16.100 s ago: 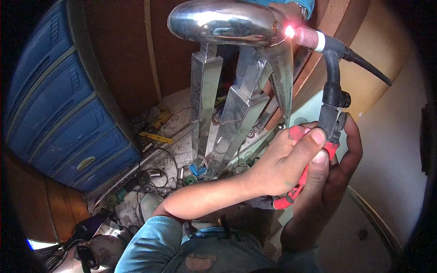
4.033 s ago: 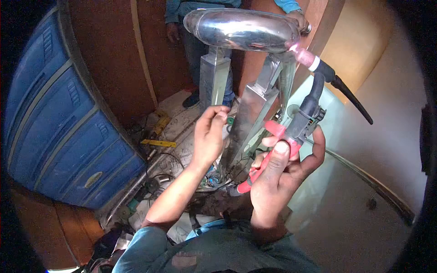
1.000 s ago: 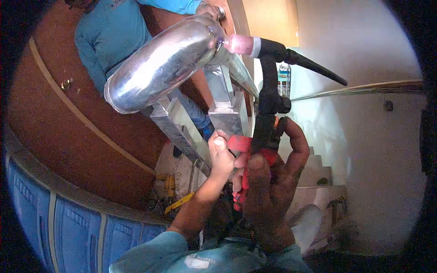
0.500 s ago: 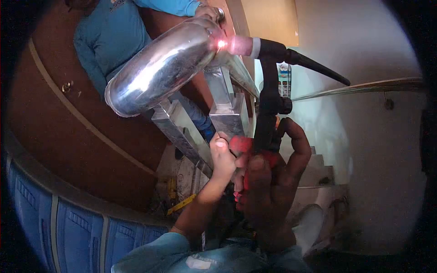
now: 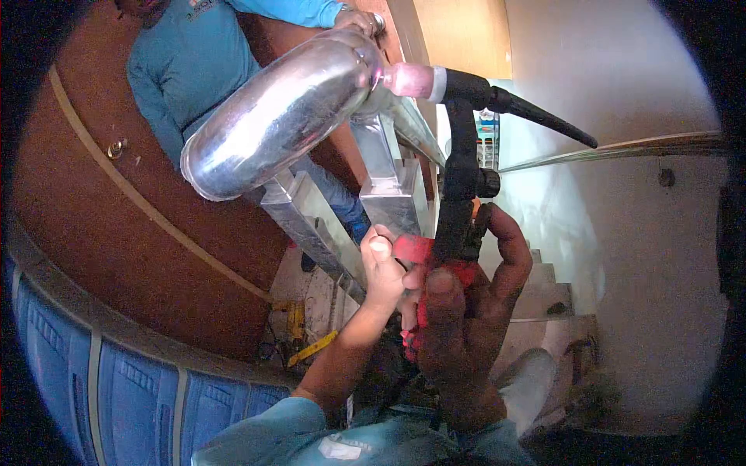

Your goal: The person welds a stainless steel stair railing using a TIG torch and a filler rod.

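My right hand (image 5: 466, 318) is closed round the red-wrapped handle of a TIG welding torch (image 5: 460, 147), its index finger curled high at the side. The torch's pink ceramic nozzle (image 5: 409, 80) points left at the seam by the upper end of a shiny curved steel pipe (image 5: 272, 116). No arc glows there. Just left of the handle, my left hand (image 5: 381, 268) is closed at a square steel post (image 5: 392, 208) below the pipe, thumb upward. Its fingers are partly hidden beside the torch. A second square post (image 5: 299, 221) supports the pipe's nearer end.
A person in a blue shirt (image 5: 206, 66) stands beyond the pipe, one hand (image 5: 356, 21) near its upper end. Blue panels (image 5: 132, 380) line the lower left. A yellow tool (image 5: 312, 348) lies below. Steps (image 5: 544, 299) and a wall (image 5: 645, 256) are on the right.
The bright arc at the nozzle tip has gone out, and the surroundings look lighter. Both hands and the torch have kept nearly the same place.
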`<state>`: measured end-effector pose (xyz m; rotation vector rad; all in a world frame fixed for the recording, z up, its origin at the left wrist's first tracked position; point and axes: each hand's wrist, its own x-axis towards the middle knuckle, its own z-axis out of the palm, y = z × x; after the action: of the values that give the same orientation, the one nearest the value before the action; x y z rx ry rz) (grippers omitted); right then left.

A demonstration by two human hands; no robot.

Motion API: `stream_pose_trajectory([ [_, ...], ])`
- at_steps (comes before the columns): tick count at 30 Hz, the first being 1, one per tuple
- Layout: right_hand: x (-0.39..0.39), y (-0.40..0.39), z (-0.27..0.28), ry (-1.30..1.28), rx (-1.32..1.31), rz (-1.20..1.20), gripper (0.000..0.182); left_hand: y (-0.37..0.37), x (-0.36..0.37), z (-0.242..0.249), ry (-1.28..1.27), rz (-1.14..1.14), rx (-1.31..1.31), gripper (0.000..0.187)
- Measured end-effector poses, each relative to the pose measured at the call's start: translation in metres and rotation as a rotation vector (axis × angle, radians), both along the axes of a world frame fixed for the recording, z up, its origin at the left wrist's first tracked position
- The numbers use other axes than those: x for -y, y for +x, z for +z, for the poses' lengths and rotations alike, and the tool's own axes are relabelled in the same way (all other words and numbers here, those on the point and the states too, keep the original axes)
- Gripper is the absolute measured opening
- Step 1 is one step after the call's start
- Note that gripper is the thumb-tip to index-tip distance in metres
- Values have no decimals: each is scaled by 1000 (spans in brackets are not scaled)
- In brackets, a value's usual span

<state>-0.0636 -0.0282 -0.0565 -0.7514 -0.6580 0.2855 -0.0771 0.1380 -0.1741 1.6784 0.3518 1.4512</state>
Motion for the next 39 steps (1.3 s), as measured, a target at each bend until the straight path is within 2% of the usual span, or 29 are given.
stream_pose_trajectory([
  [6, 4, -1, 0, -24, 18, -8, 76, -1, -5, -11, -43, 23, -46, 76],
  [7, 5, -1, 2, -22, 15, 2, 75, 0, -7, -9, 46, 31, -22, 74],
  [9, 7, -2, 5, -19, 9, 22, 74, 3, 1, -7, -71, -49, 68, 73],
  [12, 6, 2, 1, -18, 27, 29, 74, 11, 13, 12, -88, -112, 139, 71],
  [15, 3, -1, 2, -23, 5, 24, 76, 3, -7, -16, -73, -112, 77, 70],
  [24, 2, 3, -1, -11, 6, 40, 75, 6, -1, -8, -29, -15, 37, 69],
  [27, 4, 4, 2, -2, -5, 39, 75, 10, 1, -4, -40, -82, 69, 67],
  [33, 5, 6, -1, -17, 23, 38, 73, 23, -10, -36, -101, 116, 100, 67],
  [36, 4, 8, 0, -9, 26, 27, 73, 13, -1, -11, -67, 5, 13, 70],
  [39, 4, 8, 0, -7, 5, 17, 72, 13, 0, -3, -47, -4, -21, 71],
])
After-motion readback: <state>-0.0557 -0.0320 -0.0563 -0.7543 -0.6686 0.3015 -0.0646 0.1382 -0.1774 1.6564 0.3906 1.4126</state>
